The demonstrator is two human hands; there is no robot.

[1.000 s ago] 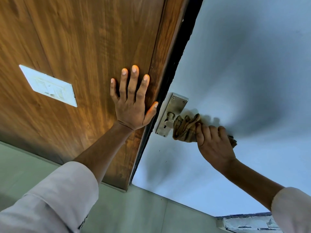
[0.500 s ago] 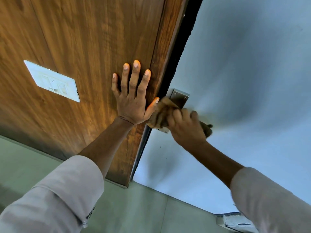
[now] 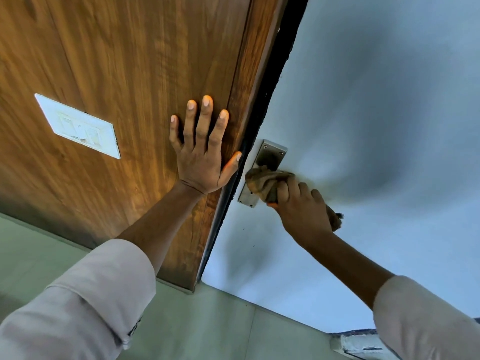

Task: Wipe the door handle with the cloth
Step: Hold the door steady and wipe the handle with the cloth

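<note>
A steel handle plate is screwed to the pale blue door near its left edge. A bunched brown cloth covers the plate's middle and hides the lever. My right hand grips the cloth and presses it against the plate; a frayed cloth end sticks out behind the hand. My left hand lies flat, fingers spread, on the wooden panel beside the door's dark edge, holding nothing.
A white switch plate is set in the wooden panel to the left. A pale green tiled floor runs below. A whitish object shows at the bottom right by the door.
My right hand with the cloth swept left over the plate, then back right and down; the plate's top is uncovered again. My left hand stayed on the panel.
</note>
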